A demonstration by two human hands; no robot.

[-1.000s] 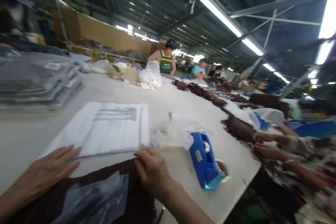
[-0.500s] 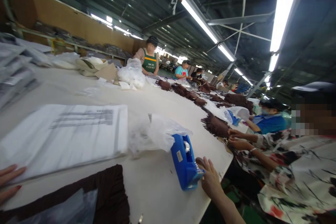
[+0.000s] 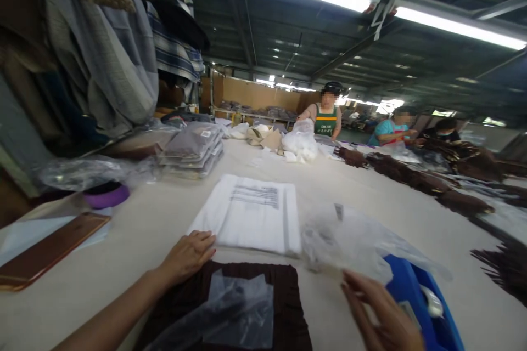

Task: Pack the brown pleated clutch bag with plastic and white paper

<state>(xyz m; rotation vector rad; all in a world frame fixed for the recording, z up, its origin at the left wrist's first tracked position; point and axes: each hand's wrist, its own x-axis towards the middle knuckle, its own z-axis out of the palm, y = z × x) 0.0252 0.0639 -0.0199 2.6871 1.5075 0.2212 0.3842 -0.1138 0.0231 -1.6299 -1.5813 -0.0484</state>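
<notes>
My left hand (image 3: 191,255) lies with fingers stretched over the near left corner of a flat white stack (image 3: 255,219) with dark printed lines on top. Just below, a folded dark brown cloth (image 3: 288,296) has a clear plastic piece (image 3: 242,307) lying on it. My right hand (image 3: 382,310), somewhat blurred, is held beside a blue tape dispenser (image 3: 442,312) with its fingertips drawn together; whatever may be between them is too small to make out. Crumpled clear plastic bags (image 3: 341,236) lie between the white stack and the dispenser.
At the left are a brown phone (image 3: 53,247), a purple tape roll (image 3: 107,196) and stacked grey bagged goods (image 3: 193,148). Garments (image 3: 111,49) hang above them. Brown fringed pieces (image 3: 399,173) line the right side. Co-workers (image 3: 328,115) stand across the table.
My view has swung left. The right hand has come away from the dispenser's front end, leftward toward the brown cloth. My left hand now shows fully at the white stack's corner.
</notes>
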